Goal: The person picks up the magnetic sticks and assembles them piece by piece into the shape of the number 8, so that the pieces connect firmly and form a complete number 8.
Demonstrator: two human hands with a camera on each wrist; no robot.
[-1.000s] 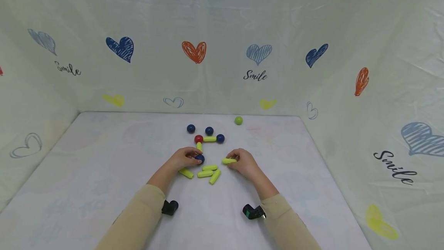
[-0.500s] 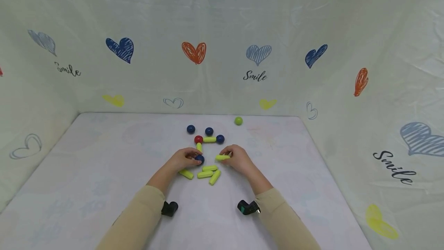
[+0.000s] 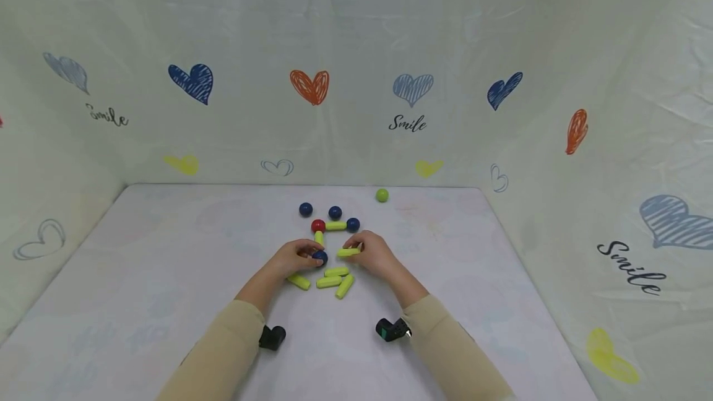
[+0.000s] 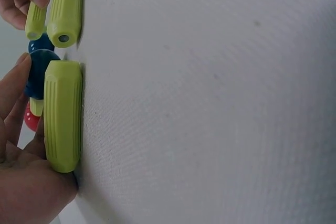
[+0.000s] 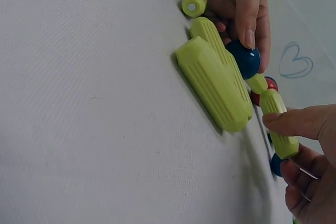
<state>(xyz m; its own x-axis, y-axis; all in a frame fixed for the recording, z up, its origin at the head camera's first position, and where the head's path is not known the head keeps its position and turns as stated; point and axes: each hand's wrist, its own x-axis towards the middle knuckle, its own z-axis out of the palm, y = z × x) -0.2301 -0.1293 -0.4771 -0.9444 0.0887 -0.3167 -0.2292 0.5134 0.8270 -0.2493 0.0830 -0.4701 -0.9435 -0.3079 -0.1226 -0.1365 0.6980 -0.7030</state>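
Left hand [image 3: 289, 257]: pinches blue ball [image 3: 320, 258] in line with red ball [image 3: 318, 226], apparently steadying it.
Right hand [image 3: 379, 255]: pinches yellow-green rod [image 3: 348, 252], ball-side end free, seemingly for alignment.
Loose rods [image 3: 328, 281]: nearby on worktop [image 3: 167, 277], presumably for reach.

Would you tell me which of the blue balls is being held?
The nearest blue ball, held by the left hand; the other three blue balls lie farther back, untouched.

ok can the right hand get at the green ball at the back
Probably yes: nothing stands between the right hand and the green ball, though it would likely first have to put down its yellow-green stick.
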